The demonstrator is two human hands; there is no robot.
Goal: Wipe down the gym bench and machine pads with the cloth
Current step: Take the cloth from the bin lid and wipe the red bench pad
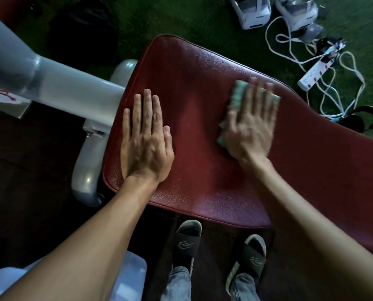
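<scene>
The cloth is green and looks soft and light, like something you could fold or squash with no trouble. It lies flat on the red bench pad, toward the 2 o'clock side of the picture. A soft cloth like this will most likely slide and bunch up if you only pinch a corner, so I think the best way to hold it is to press down on the middle with a flat palm. That is how the right hand has it: the fingers are spread wide and laid flat on top, pushing the cloth onto the pad, not curled around it. The hand looks blurry, so it is likely moving in a wipe. Bits of cloth stick out at 12 o'clock and 9 o'clock from under the hand. The left hand is wide open too, fingers straight and close together, resting flat on the pad near its 9 o'clock edge, and it holds nothing. It seems to be there for balance. The pad looks bumpy and a bit shiny, firm but padded, and it sits on a gray metal frame that looks heavy and will not budge
</scene>
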